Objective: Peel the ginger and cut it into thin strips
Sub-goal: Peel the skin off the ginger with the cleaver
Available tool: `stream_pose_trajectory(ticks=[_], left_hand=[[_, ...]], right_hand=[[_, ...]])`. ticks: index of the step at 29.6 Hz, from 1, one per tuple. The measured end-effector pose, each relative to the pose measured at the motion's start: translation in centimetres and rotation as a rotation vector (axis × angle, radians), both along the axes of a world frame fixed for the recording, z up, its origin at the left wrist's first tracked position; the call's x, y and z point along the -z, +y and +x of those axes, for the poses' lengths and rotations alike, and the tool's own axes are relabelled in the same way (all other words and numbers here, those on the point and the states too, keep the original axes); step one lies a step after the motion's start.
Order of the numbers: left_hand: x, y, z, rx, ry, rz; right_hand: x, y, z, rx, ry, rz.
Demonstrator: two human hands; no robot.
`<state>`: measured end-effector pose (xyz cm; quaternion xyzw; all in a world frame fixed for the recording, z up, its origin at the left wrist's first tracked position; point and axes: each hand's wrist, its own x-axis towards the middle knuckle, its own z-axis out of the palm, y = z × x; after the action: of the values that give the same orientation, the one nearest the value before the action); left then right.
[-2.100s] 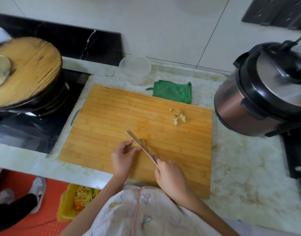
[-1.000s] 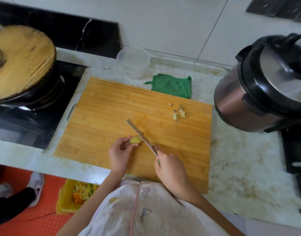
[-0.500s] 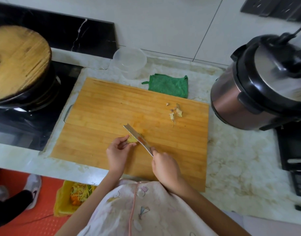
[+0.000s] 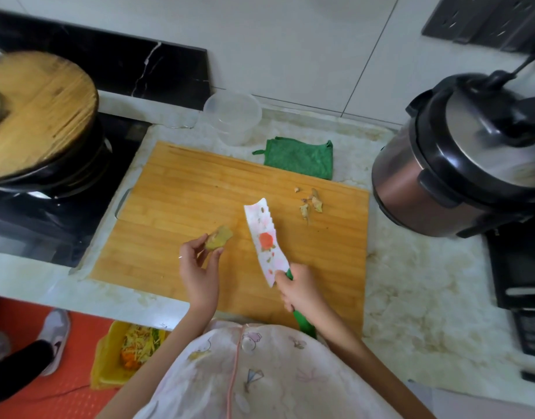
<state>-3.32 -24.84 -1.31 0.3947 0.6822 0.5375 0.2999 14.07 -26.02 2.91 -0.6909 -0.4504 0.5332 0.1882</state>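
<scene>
A small yellowish piece of ginger (image 4: 218, 241) is pinched between the thumb and fingers of my left hand (image 4: 199, 269), lifted a little above the wooden cutting board (image 4: 181, 195). My right hand (image 4: 299, 288) grips the green handle of a knife (image 4: 264, 237). Its white blade with a red flower print lies flat-side up, pointing away over the board, to the right of the ginger and apart from it. A few ginger peel scraps (image 4: 311, 204) lie near the board's far right corner.
A clear plastic tub (image 4: 233, 116) and a green cloth (image 4: 299, 157) sit behind the board. A pressure cooker (image 4: 459, 158) stands at the right. A pot with a wooden lid (image 4: 33, 113) is on the stove at the left. A yellow bin (image 4: 109, 358) with scraps sits on the floor.
The knife has come off the ginger and turned flat side up, moving right. My left hand has lifted the ginger off the board and turned it.
</scene>
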Motion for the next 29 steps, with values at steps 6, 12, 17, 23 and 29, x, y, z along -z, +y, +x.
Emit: stream_pose_trajectory(ticks=[6, 12, 17, 23, 29], left_hand=[[0.0, 0.0, -0.2, -0.053, 0.016, 0.031], [-0.1, -0.3, -0.1, -0.020, 0.022, 0.017], [-0.1, -0.1, 0.1, 0.006, 0.007, 0.018], [0.3, -0.2, 0.5, 0.051, 0.006, 0.011], [0.2, -0.7, 0.7, 0.095, 0.041, 0.027]], right_hand=[[1.4, -0.7, -0.5, -0.185, 0.098, -0.160], [1.6, 2.6, 4.4, 0.068, 0.080, -0.125], [1.3, 5.3, 8.0, 0.255, -0.008, 0.006], [1.7, 4.2, 6.8, 0.342, 0.398, -0.104], [2.8, 4.2, 5.8, 0.094, -0.162, 0.119]])
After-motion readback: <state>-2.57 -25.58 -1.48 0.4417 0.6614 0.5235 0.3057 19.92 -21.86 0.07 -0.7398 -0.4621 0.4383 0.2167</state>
